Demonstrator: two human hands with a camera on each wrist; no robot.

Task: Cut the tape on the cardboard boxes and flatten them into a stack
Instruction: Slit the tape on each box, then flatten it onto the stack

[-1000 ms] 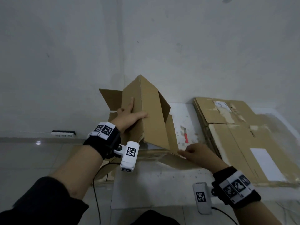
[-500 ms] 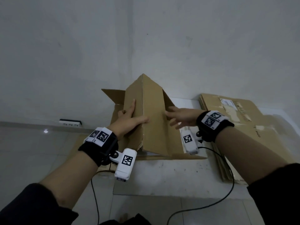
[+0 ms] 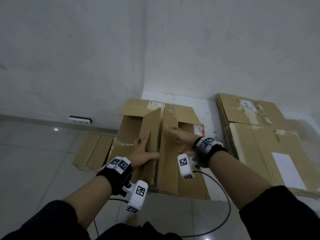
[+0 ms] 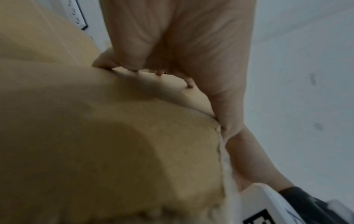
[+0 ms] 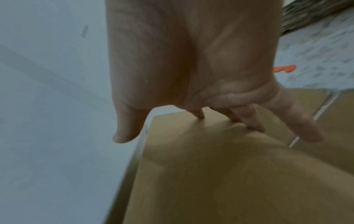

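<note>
Press the box (image 3: 161,149) flat with both palms. Your left hand (image 3: 143,151) lies spread on its left panel, thumb along the near part; your right hand (image 3: 180,135) lies spread, fingers straight, on the right panel. Neither grips. Push down and outward evenly, I judge, so the raised ridge between the panels collapses without tearing. The box lies just left of the stack (image 3: 270,146), ridge and long axis running away from you toward the wall. The cutter (image 3: 203,129) sits between box and stack.
</note>
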